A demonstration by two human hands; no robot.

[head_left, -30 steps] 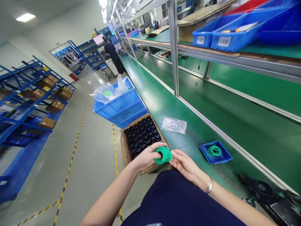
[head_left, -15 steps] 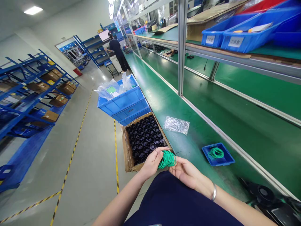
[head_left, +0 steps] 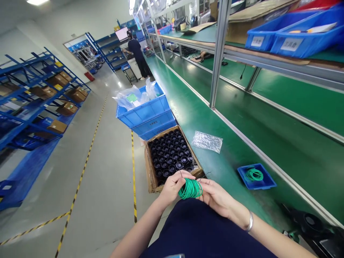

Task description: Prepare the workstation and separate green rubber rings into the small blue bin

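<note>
A bundle of thin green rings (head_left: 190,189) is held between both hands, just above my lap. My left hand (head_left: 173,184) is closed on its left side, thumb in front and fingers over the top. At the right end, the bent fingers of my right hand (head_left: 215,195) pinch the bundle's edge; its fingertips are partly hidden. A thin dark wire or tie sticks up by the left fingers, with another dark strand near the right fingertips. More green rings (head_left: 254,175) lie in a small blue tray (head_left: 264,184) on the green bench to the right.
Just beyond my hands stands a carton (head_left: 152,175) with rows of black round parts. Behind it are stacked blue crates (head_left: 146,111) holding plastic bags. A clear plastic bag (head_left: 207,142) lies on the bench (head_left: 185,107). A metal post (head_left: 219,53) rises on the right. A person (head_left: 137,53) stands far off.
The right fingers have curled in closer around the bundle's end. The bundle has turned slightly and sits a little lower. The whole view has shifted, so the surroundings appear further right.
</note>
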